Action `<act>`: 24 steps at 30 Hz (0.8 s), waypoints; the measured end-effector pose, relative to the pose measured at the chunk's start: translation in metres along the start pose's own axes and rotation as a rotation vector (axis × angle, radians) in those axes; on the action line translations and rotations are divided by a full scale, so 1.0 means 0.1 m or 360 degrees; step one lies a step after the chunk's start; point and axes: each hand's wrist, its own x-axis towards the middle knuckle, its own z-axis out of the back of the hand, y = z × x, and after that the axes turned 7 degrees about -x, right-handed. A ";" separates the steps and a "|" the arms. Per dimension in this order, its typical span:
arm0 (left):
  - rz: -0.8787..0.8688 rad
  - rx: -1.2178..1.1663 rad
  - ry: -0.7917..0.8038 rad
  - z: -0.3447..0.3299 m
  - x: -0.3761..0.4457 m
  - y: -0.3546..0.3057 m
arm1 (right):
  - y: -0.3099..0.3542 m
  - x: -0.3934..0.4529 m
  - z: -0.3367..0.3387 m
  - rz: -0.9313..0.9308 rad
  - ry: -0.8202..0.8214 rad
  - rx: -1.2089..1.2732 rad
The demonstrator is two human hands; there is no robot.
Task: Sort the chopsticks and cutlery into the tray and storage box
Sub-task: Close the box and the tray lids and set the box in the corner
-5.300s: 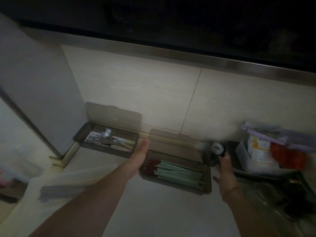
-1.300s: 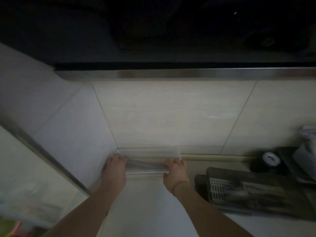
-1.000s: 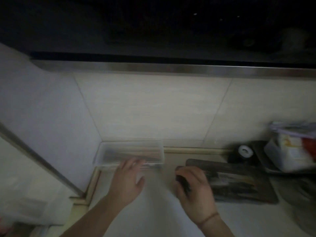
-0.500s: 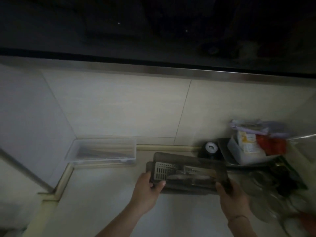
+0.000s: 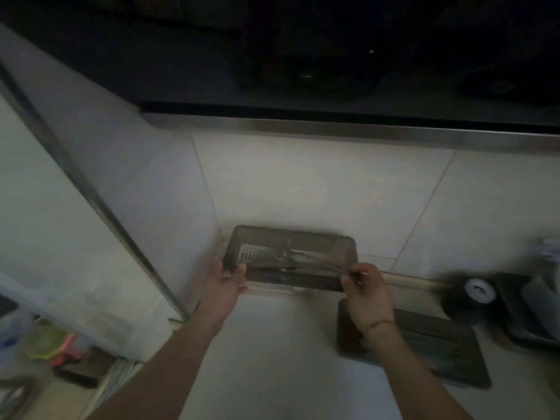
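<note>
Smoky translucent storage box [image 5: 291, 253], lid closed, cutlery dimly visible inside; both hands [image 5: 225, 284] [image 5: 365, 291] grip its ends.

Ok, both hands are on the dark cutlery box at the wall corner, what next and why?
Probably lower it and let go: left hand and right hand grip the ends of the lidded box, which seems to sit over a clear box.

A storage box [image 5: 291, 256] is held between the left hand [image 5: 225, 286] and right hand [image 5: 365, 291], against the wall. Beneath it, a clear box's [image 5: 272, 289] edge is seen; below the right hand, another tray [image 5: 439, 350] is laid.
</note>
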 end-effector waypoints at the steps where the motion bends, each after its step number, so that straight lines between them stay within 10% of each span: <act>1: 0.0021 -0.0010 -0.0057 0.10 0.14 0.03 | 0.03 0.05 -0.13 0.0019 0.0029 -0.0019; 12: 0.0122 0.0016 -0.0353 0.23 0.34 0.34 | 0.01 0.09 -0.51 -0.0096 0.0225 0.0087; 16: 0.0339 -0.0641 -0.0496 -0.01 0.16 0.42 | -0.10 0.08 -0.60 -0.0466 0.0426 0.0431; 24: 0.0416 -0.0767 -0.0303 -0.06 0.36 0.39 | -0.04 -0.02 -0.72 -0.0536 0.0443 0.0594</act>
